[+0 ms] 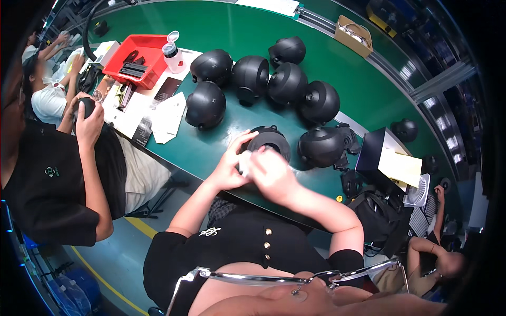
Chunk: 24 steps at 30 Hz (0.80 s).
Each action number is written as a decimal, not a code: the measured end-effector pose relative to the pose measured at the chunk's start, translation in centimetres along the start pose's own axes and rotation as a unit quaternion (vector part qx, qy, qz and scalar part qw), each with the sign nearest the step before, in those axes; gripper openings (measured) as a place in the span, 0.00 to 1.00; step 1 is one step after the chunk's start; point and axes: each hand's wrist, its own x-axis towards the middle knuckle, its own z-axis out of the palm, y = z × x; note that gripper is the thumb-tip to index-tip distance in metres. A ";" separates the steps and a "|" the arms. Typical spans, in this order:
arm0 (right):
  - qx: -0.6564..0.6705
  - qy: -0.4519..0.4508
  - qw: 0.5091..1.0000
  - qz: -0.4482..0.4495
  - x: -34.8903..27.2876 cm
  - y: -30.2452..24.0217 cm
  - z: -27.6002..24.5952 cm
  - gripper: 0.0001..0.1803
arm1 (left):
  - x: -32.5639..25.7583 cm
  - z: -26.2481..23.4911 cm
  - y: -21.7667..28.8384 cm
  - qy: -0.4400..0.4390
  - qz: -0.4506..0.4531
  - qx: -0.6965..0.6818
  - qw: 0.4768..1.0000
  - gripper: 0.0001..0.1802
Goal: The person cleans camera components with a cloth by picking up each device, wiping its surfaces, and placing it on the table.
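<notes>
A black round housing [271, 139] with a ring-shaped opening sits on the green table in front of me. My left hand [231, 167] curls round its left side and grips it. Over its near edge is my right hand [271, 176], smeared by motion, with the fingers drawn together. A small white piece [244, 163], perhaps a cloth or tissue, shows between the two hands; I cannot tell which one holds it. Just right of the gripped housing stands another black round housing [320, 147], and several more, such as one at the left [205, 105], stand behind.
A red bin [153, 77] with black parts stands far left, beside a clear pump bottle [173, 59] and papers [167, 118]. On the right are a dark box [373, 152] with yellow paper, a white fan [419, 190] and a black bag [377, 213]. Co-workers sit on both sides.
</notes>
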 end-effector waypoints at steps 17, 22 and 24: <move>-0.089 -0.072 0.988 0.107 1.7 3.9 -2.7 0.21 | 0.5 -0.2 0.0 -0.014 0.016 0.024 0.999 0.34; -0.096 0.041 0.972 0.210 -0.6 5.4 -5.9 0.24 | -0.2 0.1 -0.1 0.000 0.010 0.023 1.000 0.36; -0.064 0.092 0.981 0.158 -3.1 3.2 -4.6 0.24 | -0.3 0.2 -0.1 0.007 0.013 0.040 0.999 0.36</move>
